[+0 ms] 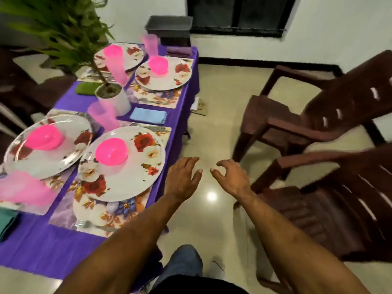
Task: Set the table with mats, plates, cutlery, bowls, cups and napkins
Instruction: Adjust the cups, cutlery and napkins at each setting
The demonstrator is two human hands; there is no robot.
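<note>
A table with a purple cloth (63, 249) fills the left side. On it lie floral mats (101, 215), each under a flowered plate (140, 166) with a pink bowl (111, 151) on top. Pink cups (105, 115) stand between the settings. A blue napkin (147, 116) lies mid-table, a purple one (179, 50) at the far end, a teal one (7, 221) at the near left. Cutlery (93, 225) rests on the near mat. My left hand (182, 177) and my right hand (231, 177) hang over the floor beside the table, fingers loose, holding nothing.
A potted plant (112, 94) stands mid-table with a green cloth (86, 88) beside it. Two dark brown plastic chairs (307, 122) sit on the right, turned away from the table. A dark box (169, 26) is at the table's far end. Tiled floor (214, 124) runs between table and chairs.
</note>
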